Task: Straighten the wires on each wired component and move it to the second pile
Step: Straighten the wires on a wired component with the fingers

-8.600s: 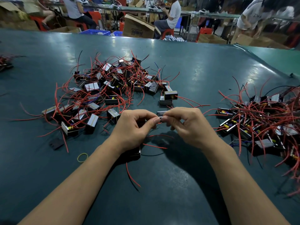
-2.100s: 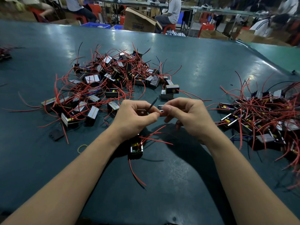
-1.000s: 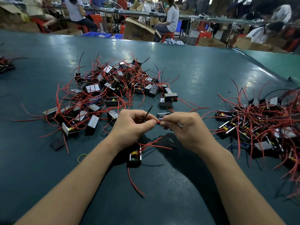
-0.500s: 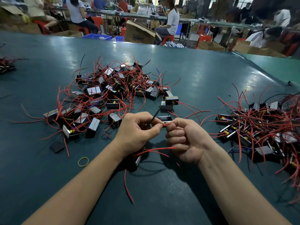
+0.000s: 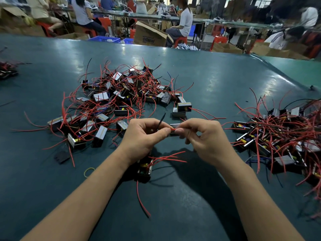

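The left hand (image 5: 145,136) covers most of the wired component (image 5: 144,168) hanging under its wrist, so only the lower end of the black body and a few red leads show. How the red wire (image 5: 172,129) runs inside either fist cannot be seen; the right hand (image 5: 206,138) hides its far end. The pile at the right (image 5: 284,136) is cut off by the right edge of the frame. Another small heap (image 5: 7,70) at the upper left is cropped by the left edge. Deep inside the middle pile (image 5: 121,100), parts lie buried under tangled leads. The people at the top (image 5: 182,23) are blurred.
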